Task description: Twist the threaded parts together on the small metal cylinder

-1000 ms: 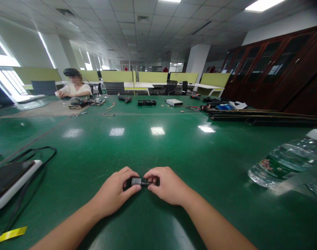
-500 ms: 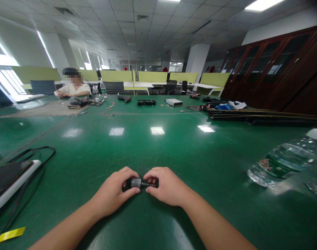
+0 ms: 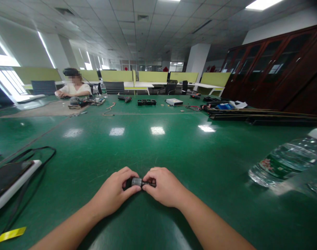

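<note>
Between my two hands lies a small dark cylindrical part (image 3: pixel 136 182) with a grey metal body and a thin shaft pointing right. My left hand (image 3: pixel 116 190) is closed around its thicker left end, thumb in front and fingers behind. On the shaft side, my right hand (image 3: pixel 165 187) pinches the part with thumb and fingertips, and the thumbs nearly meet. Fingers cover both ends, so its exact kind is hidden. Both hands are low over the green table (image 3: pixel 137 149), close to its surface.
At left lie a phone-like device (image 3: pixel 15 177) with a black cord and a yellow tag (image 3: pixel 11 234). Clear water bottles (image 3: pixel 283 163) stand at right. Farther back are a power drill (image 3: pixel 125 99), a black tray-like part (image 3: pixel 147 102), black strips (image 3: pixel 252 116) and a seated person (image 3: pixel 73 85).
My right hand has shifted slightly left along the shaft, closer to my left hand. The left hand stays almost in place on the part.
</note>
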Action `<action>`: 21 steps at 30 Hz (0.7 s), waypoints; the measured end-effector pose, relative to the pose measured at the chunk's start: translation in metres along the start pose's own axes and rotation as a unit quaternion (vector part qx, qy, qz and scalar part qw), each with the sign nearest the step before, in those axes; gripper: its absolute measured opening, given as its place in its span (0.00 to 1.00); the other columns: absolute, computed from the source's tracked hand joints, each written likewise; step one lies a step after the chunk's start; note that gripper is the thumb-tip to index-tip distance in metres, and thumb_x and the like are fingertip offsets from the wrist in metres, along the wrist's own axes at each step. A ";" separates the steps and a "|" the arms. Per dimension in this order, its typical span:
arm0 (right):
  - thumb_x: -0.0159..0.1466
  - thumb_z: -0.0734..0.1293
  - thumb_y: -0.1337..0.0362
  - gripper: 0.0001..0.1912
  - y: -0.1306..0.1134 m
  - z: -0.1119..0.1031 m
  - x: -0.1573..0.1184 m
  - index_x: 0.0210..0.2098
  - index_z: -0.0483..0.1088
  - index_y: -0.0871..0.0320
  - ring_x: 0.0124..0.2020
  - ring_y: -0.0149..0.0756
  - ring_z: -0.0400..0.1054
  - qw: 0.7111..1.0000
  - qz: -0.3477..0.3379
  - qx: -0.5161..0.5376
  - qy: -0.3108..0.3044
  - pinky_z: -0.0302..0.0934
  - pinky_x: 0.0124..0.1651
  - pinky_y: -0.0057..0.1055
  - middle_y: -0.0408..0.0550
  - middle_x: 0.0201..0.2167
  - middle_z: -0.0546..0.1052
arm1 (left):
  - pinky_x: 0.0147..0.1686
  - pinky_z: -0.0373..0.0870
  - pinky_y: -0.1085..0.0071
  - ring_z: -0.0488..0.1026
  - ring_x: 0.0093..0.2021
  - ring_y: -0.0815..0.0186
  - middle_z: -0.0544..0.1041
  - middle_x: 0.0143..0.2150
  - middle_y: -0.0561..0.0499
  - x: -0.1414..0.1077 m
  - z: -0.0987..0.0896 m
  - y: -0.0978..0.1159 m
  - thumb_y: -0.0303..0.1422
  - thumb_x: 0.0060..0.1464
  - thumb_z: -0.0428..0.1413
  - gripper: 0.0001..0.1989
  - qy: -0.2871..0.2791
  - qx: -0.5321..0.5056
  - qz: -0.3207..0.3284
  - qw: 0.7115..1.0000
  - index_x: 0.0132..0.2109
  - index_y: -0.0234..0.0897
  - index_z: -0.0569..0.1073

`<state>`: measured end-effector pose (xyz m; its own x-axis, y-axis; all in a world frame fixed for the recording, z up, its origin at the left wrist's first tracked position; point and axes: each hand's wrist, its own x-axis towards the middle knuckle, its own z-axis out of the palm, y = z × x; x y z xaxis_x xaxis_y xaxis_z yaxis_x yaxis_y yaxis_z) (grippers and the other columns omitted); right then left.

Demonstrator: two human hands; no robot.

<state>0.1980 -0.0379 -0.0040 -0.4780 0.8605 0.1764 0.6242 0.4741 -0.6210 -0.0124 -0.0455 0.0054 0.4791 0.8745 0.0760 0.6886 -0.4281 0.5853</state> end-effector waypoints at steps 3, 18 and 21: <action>0.58 0.70 0.65 0.04 0.001 0.000 0.001 0.33 0.77 0.57 0.31 0.31 0.66 1.000 -0.008 -0.004 0.003 0.54 0.34 0.27 0.43 0.28 0.75 | 0.35 0.62 0.71 0.68 0.35 0.64 0.73 0.39 0.52 0.000 0.000 0.000 0.36 0.61 0.57 0.07 -0.001 -0.001 0.000 1.000 0.45 0.41 0.75; 0.56 0.71 0.66 0.04 0.003 -0.010 -0.002 0.32 0.77 0.57 0.31 0.30 0.65 1.000 -0.003 -0.007 -0.014 0.54 0.34 0.26 0.42 0.28 0.74 | 0.35 0.61 0.71 0.68 0.34 0.64 0.73 0.39 0.53 -0.001 0.000 -0.001 0.37 0.61 0.57 0.08 -0.004 0.000 -0.003 1.000 0.45 0.42 0.76; 0.55 0.71 0.66 0.04 0.005 -0.012 -0.004 0.32 0.77 0.56 0.30 0.30 0.65 1.000 0.007 -0.008 -0.016 0.54 0.33 0.26 0.42 0.28 0.74 | 0.35 0.61 0.71 0.67 0.34 0.65 0.72 0.38 0.53 -0.001 -0.001 -0.001 0.37 0.61 0.57 0.08 -0.005 -0.001 -0.008 1.000 0.46 0.42 0.76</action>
<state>0.2104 -0.0364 0.0018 -0.4890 0.8605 0.1430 0.6404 0.4654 -0.6109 -0.0140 -0.0455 0.0061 0.4736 0.8788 0.0594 0.6947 -0.4141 0.5882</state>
